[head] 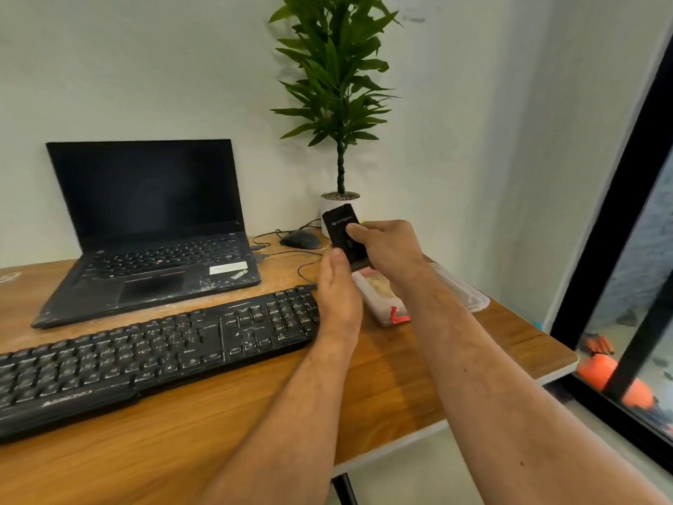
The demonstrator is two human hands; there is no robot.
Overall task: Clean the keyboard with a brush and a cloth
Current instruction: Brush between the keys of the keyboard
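Wooden desk (225, 431) below me, keyboard (145, 351) lying at left. I see my right hand (386, 249) gripping a black case (340, 227) with fingers curled. My left hand (337, 286) reaches up, thumb touching its lower end.

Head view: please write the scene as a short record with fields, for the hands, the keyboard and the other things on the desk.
right hand: holds small black case, lifted above desk
left hand: touches lower end of the case
keyboard: black, dusty, flat on wooden desk, untouched
laptop: open, screen dark, behind keyboard
mouse: beside laptop
potted plant: far corner
clear plastic box: under the hands
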